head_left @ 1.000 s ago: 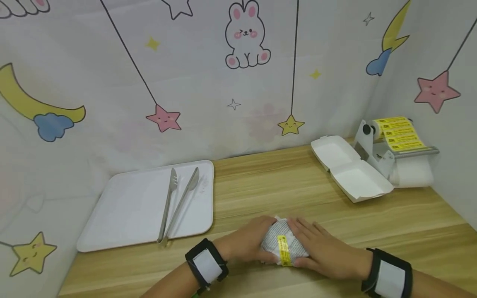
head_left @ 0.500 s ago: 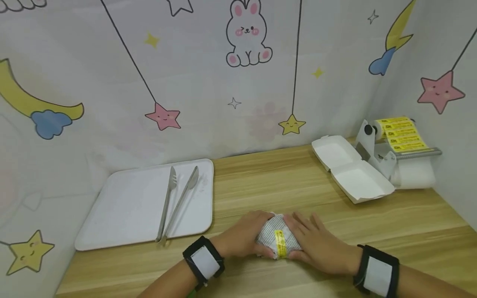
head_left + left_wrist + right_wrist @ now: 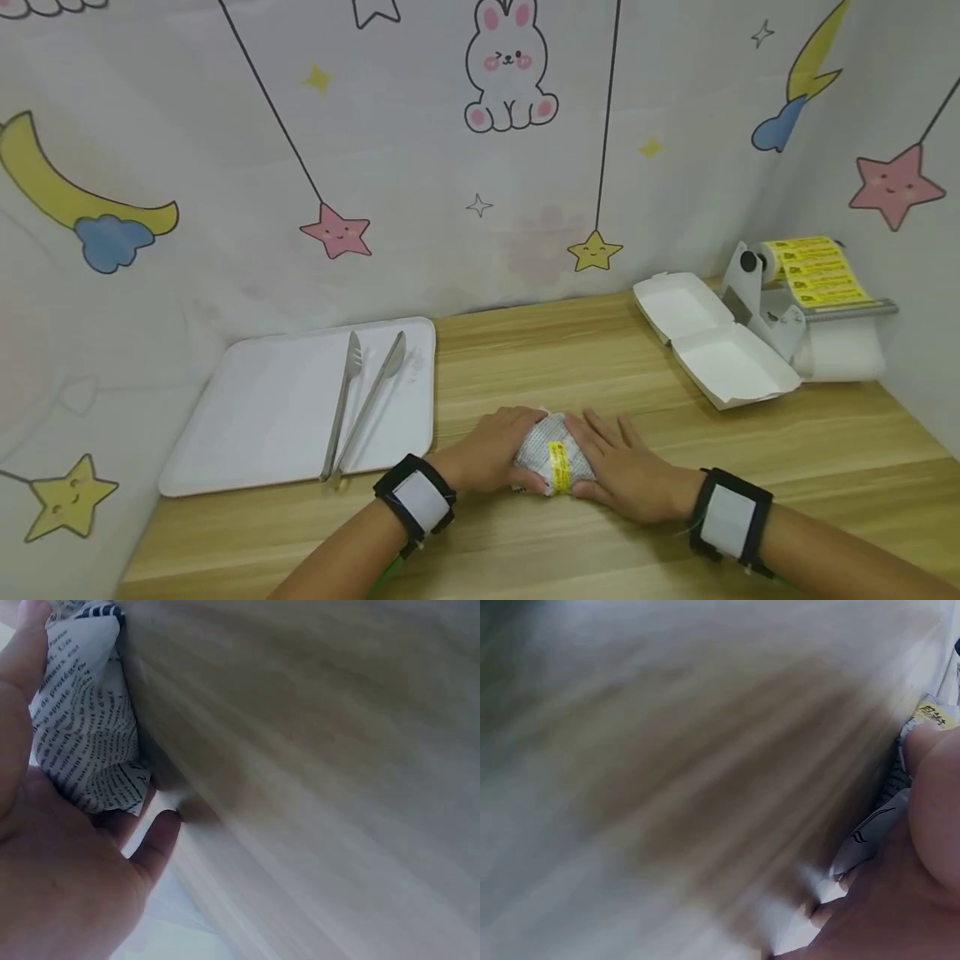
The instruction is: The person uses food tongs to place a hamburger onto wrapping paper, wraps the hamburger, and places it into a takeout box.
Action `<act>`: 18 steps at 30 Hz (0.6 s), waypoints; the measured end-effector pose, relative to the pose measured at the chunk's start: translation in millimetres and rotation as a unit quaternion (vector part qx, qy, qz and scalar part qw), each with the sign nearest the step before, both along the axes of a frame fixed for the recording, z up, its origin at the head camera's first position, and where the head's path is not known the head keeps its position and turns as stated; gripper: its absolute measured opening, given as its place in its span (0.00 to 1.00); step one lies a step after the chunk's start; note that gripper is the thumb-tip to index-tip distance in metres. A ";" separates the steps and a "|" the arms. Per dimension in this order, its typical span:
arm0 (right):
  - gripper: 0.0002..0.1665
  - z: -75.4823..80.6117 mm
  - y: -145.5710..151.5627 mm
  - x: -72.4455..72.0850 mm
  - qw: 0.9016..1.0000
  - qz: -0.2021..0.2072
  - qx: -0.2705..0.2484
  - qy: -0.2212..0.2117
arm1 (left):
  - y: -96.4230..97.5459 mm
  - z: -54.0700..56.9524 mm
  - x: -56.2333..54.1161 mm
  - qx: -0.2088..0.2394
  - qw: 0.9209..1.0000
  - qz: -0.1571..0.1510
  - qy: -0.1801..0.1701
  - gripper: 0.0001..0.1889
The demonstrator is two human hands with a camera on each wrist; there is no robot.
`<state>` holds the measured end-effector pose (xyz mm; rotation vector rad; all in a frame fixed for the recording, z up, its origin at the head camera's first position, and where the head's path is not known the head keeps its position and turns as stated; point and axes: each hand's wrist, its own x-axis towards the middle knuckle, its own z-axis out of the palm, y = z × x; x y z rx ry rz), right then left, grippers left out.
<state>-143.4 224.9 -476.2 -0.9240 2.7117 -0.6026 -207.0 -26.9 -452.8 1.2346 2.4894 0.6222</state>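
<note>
A small rounded bundle (image 3: pixel 534 454) wrapped in newsprint-patterned paper sits on the wooden table, a yellow sticker (image 3: pixel 559 468) running down its front. My left hand (image 3: pixel 487 454) holds its left side, thumb in front and fingers behind. On the other side my right hand (image 3: pixel 633 475) grips it with thumb and forefinger, the remaining fingers spread. Printed text shows on the paper bundle (image 3: pixel 86 712) beside my left hand (image 3: pixel 67 877) in the left wrist view. In the right wrist view, my right hand (image 3: pixel 900 900) covers much of the bundle (image 3: pixel 874 832). What is inside the paper is hidden.
At the left lies a white tray (image 3: pixel 255 408) with metal tongs (image 3: pixel 365 408) on it. An opened white clamshell box (image 3: pixel 738 362) stands at the back right, against a dispenser with a roll of yellow stickers (image 3: pixel 817 271). A printed curtain (image 3: pixel 420 167) hangs behind the table.
Both hands and the bundle between them have shifted left and away from me across the table. The grip looks much the same. The head view has turned slightly.
</note>
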 end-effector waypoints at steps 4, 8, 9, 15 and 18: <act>0.54 6.1 0.7 -2.5 1.000 -0.012 -0.011 -0.005 | -3.4 7.0 -2.9 0.017 1.000 0.003 -0.021 0.48; 0.60 20.9 -2.4 -3.7 1.000 -0.013 -0.026 -0.004 | -9.3 16.0 -5.0 0.015 0.999 0.014 -0.036 0.53; 0.62 24.7 -3.3 -4.2 1.000 -0.013 -0.026 0.000 | -10.9 19.4 -5.4 0.013 0.999 0.018 -0.036 0.55; 0.71 46.5 -2.6 -8.4 0.999 -0.030 -0.029 0.033 | -19.3 43.2 -5.7 0.021 0.999 0.049 -0.006 0.66; 0.69 55.3 5.1 -9.6 0.997 -0.048 -0.033 0.042 | -22.3 52.4 -5.4 0.034 0.997 0.073 0.006 0.67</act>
